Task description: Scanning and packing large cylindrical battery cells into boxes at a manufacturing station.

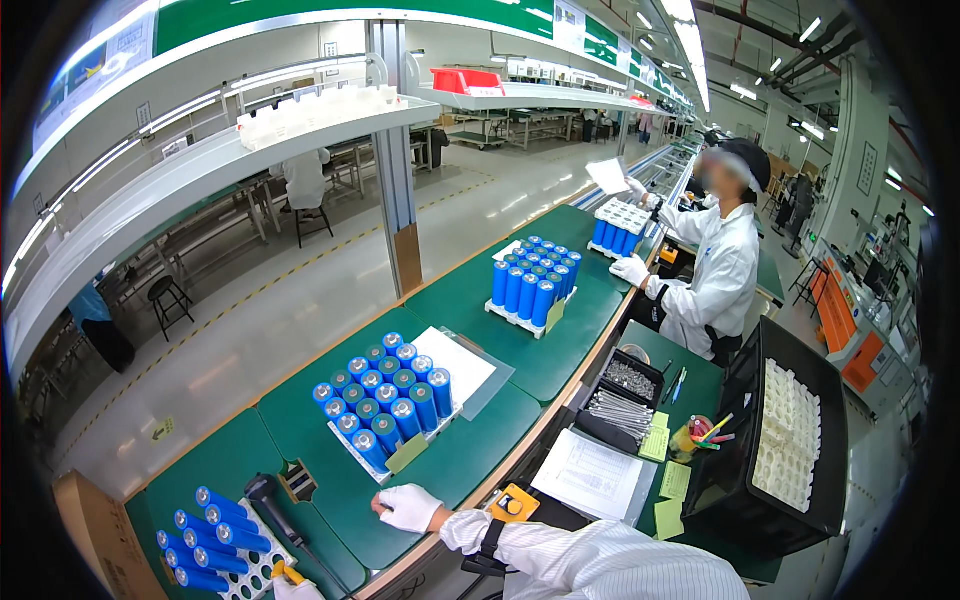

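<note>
My right hand (pixel 408 508), in a white glove with bare fingertips, rests on the green table by its near edge and holds nothing visible. Just beyond it, a white holder (pixel 372 465) carries rows of upright blue cylindrical battery cells (pixel 388 432), with a yellow-green note (pixel 407 453) at its corner. My left hand (pixel 297 590), also gloved, is mostly cut off by the lower edge. A yellow-orange piece (pixel 287 572) shows at its fingers, beside another white holder (pixel 262 560). Blue cells (pixel 215 535) stand in part of that holder; several of its round holes show.
A black handheld scanner (pixel 275 505) lies between the holders. Farther along stand more cells (pixel 530 285) and a co-worker (pixel 715 255) holding a white sheet (pixel 606 177). At right are papers (pixel 590 475), a bolt tray (pixel 617 412) and a black crate (pixel 765 450). A shelf (pixel 330 120) runs overhead.
</note>
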{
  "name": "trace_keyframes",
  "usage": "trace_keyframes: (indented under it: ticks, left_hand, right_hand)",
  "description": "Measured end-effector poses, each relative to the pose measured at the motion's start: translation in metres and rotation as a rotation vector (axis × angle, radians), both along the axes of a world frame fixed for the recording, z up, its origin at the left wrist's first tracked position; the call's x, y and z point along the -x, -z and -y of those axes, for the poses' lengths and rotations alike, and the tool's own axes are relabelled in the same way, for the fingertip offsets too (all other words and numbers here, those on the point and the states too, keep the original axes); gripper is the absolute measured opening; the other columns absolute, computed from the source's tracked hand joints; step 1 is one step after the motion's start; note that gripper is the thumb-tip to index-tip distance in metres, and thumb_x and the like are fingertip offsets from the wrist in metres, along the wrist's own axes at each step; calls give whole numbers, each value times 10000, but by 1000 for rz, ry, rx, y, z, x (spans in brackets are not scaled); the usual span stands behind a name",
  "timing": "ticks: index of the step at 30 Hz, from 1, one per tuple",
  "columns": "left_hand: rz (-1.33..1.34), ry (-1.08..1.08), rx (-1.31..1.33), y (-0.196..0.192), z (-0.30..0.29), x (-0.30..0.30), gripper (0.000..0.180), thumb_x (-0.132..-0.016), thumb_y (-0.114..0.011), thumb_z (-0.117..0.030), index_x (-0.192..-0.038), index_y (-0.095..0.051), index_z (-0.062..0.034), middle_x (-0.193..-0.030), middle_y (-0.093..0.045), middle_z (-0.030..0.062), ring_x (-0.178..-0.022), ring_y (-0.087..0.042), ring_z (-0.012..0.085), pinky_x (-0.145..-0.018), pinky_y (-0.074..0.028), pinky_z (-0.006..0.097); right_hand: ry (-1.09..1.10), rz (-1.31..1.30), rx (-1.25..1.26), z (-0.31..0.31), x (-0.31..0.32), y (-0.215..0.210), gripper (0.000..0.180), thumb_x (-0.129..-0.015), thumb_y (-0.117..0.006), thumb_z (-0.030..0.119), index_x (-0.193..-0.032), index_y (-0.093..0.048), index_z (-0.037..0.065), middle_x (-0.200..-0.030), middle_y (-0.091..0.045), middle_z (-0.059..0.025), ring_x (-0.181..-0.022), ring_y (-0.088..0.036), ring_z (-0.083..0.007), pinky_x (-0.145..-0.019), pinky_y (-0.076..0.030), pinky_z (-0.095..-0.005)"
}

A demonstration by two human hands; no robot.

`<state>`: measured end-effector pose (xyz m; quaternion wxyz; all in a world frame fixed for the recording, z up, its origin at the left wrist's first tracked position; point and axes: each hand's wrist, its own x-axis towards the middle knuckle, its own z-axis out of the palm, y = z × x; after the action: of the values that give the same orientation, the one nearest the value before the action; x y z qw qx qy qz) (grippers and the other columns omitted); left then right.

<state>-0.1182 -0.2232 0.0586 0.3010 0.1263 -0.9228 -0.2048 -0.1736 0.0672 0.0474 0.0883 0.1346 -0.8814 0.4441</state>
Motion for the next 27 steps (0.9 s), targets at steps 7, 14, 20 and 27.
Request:
trace_keyframes:
  ticks: [7, 14, 20, 27]
  left_hand:
    - [-20, -5, -96, -13, -3, -8, 202, -898, -592, -177, -998, -713, -50, -921, -702, 181, -789, -667, 333, -742, -525, 395]
    - [74, -89, -290, 12, -8, 3, 245, -804, -618, -28, -1038, -691, -18, -833, -692, 165, -707, -640, 238, -687, -493, 333]
    - [-23, -77, -180, 17, -21, 5, 154, -824, -653, -151, -955, -716, -98, -839, -684, 173, -734, -659, 355, -676, -529, 409]
    - [167, -92, -185, 16, -15, 0, 238, -768, -659, -202, -986, -688, -113, -871, -674, 158, -808, -642, 360, -726, -516, 444]
  right_hand:
    - [-12, -22, 22, 8, 1, 4, 155, -841, -565, 234, -865, -633, 96, -834, -663, -130, -802, -641, -335, -728, -509, -410]
    - [30, -61, -16, -4, 0, 2, 163, -826, -620, 283, -848, -694, 139, -834, -684, -118, -790, -662, -324, -716, -536, -410]
    - [48, -117, 1, -18, 2, 11, 104, -817, -648, 161, -797, -711, 81, -692, -667, -122, -597, -650, -252, -587, -526, -350]
    - [29, -12, 66, -15, 0, 6, 80, -820, -648, 111, -806, -696, 49, -642, -644, -102, -536, -602, -181, -537, -475, -301]
